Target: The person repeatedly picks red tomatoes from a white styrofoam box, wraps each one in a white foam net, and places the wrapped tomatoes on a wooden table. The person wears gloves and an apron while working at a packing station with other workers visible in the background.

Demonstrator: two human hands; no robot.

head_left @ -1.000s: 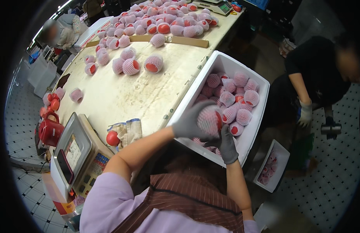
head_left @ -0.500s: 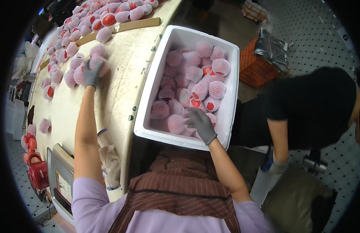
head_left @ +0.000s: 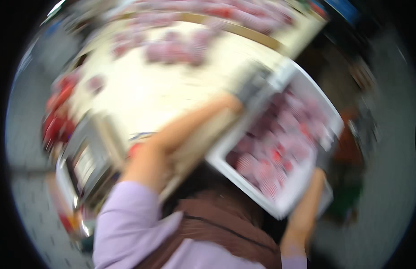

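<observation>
The picture is heavily blurred. My left hand (head_left: pixel 253 81), in a grey glove, grips the upper left side of a white foam box (head_left: pixel 241 183). My right hand (head_left: pixel 325 150), also gloved, grips the box's right side; the fingers of both are smeared. Inside the box lie several fruits (head_left: pixel 286 139) in pink net sleeves, with red skin showing on some. To the left of the box is the cream table top (head_left: pixel 174 85), with more netted fruits (head_left: pixel 174 51) toward its far side.
At the table's left stand a scale with a steel pan (head_left: pixel 91 154), a red jug (head_left: pixel 55 127) and red fruits (head_left: pixel 62 94). A long cardboard strip (head_left: pixel 246 33) crosses the far end, before piled netted fruit. An orange crate (head_left: pixel 347 145) is beyond the box's right side.
My left hand has left the netted fruits on the table and my right hand has risen from inside the box, both now at its sides. The view has swung and the box appears tilted.
</observation>
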